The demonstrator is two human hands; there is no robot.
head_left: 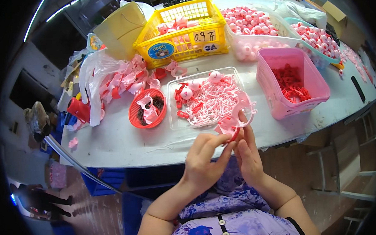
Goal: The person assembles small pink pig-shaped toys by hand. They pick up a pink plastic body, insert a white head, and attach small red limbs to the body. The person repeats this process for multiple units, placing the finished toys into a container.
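Both hands meet over the table's near edge around a pink plastic part with a red piece on it (pixel 231 125). My left hand (pixel 202 160) pinches the red piece between thumb and fingers. My right hand (pixel 248 157) grips the same part from the other side, its fingers upright behind it. Just beyond lies a clear shallow tray (pixel 176 125) of small pink pieces, with a few red pieces and pink-and-white balls (pixel 215 76) on top. To its left sits a round red basket (pixel 133 119) containing small dark pieces and a curved pink part (pixel 149 112).
A pink bin (pixel 274 107) of red pieces stands right of the tray. Behind are a yellow basket (pixel 186 54), a clear tub (pixel 291 41) and a teal basin (pixel 325 62) of balls. Pink parts (pixel 126 80) and a white plastic bag (pixel 91 75) heap at left. A person (pixel 39 199) is far lower left.
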